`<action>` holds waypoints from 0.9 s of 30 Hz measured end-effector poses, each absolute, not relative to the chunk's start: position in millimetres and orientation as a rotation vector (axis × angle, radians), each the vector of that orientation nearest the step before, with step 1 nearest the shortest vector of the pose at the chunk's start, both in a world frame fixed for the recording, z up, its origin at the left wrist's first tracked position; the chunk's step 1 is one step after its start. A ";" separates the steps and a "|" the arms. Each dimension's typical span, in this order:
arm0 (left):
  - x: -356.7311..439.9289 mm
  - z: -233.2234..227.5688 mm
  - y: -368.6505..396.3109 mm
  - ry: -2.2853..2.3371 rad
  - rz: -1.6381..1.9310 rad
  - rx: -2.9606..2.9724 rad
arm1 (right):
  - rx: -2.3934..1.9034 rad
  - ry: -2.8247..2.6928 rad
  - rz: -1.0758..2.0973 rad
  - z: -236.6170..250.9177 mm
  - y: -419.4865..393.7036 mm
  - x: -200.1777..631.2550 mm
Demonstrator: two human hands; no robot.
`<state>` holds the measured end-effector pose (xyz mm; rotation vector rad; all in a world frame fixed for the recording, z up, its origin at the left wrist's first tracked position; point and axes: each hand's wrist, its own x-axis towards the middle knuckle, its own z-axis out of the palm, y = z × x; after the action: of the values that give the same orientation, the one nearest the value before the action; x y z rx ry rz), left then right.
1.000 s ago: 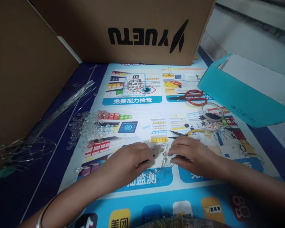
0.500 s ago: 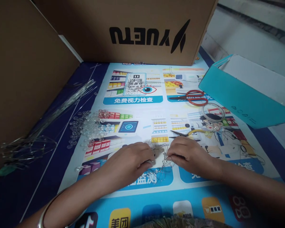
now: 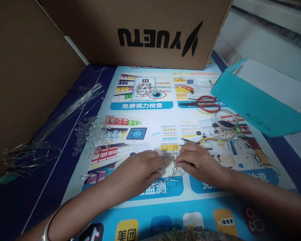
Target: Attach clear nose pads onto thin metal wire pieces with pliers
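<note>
Between my two hands lies a tangle of thin wire with clear beads point(image 3: 174, 177), low over the printed sheet. My left hand point(image 3: 142, 169) is closed at its left side, thumb and fingers pinching the wire. From the right, my right hand point(image 3: 199, 160) pinches the wire near a bead. The fingertips partly hide what each hand grips. Just behind my right hand lie yellow-handled pliers point(image 3: 207, 139), their jaws partly covered by it. Clear loose beads point(image 3: 97, 134) are heaped beyond my left hand.
Red-handled scissors point(image 3: 207, 103) and a clear ring-shaped roll point(image 3: 226, 119) lie at the back right, beside an open turquoise box point(image 3: 256, 100). A bundle of wires point(image 3: 72, 107) lies left. Cardboard point(image 3: 155, 53) walls the back and left. More beaded wire point(image 3: 143, 89) is behind.
The view has shifted very slightly. My right hand has moved a little toward the left and covers more of the pliers' jaws. Both hands keep their pinch on the wire.
</note>
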<state>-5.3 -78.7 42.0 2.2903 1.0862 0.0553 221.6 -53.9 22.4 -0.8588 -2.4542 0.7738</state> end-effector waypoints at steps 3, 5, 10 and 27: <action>-5.6 42.3 -79.1 1.086 0.061 2.290 | -0.843 -2.472 0.756 22.7 -54.1 223.5; -5.6 42.5 -79.2 1.088 0.064 2.288 | -0.837 -2.484 0.744 22.1 -54.7 224.4; -5.7 41.9 -79.3 1.086 0.090 2.293 | -0.973 -2.458 0.646 19.5 -59.1 225.8; -4.9 42.4 -79.2 1.089 0.107 2.262 | -1.045 -2.463 0.787 20.8 -59.1 224.6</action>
<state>-4.9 -79.2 42.4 2.2620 1.0892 0.1071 224.6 -59.1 20.8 -1.0452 -2.4628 0.7865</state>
